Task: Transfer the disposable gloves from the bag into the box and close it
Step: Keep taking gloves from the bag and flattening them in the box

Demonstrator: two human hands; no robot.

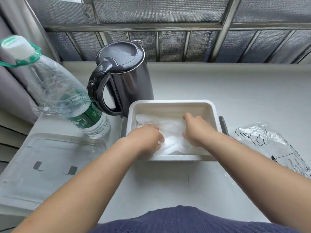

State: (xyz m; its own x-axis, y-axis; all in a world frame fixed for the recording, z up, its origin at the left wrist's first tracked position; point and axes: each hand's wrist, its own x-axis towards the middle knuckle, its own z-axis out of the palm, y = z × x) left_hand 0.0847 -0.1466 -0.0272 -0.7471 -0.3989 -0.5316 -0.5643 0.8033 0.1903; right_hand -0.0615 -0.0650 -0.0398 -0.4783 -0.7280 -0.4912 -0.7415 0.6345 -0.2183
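Left grip [146,137] curls on the gloves [171,130] in the box [171,103]; right grip [196,130], spread, presses them down. Packing looks nearly done; next, fetch the lid [50,157].

Both bare forearms are reaching forward and angling inward, palms facing down. The left hand [146,137] is bending its fingers downward, its grip unclear. The right hand [196,130] is spreading its fingers and pressing down, near the left but apart.
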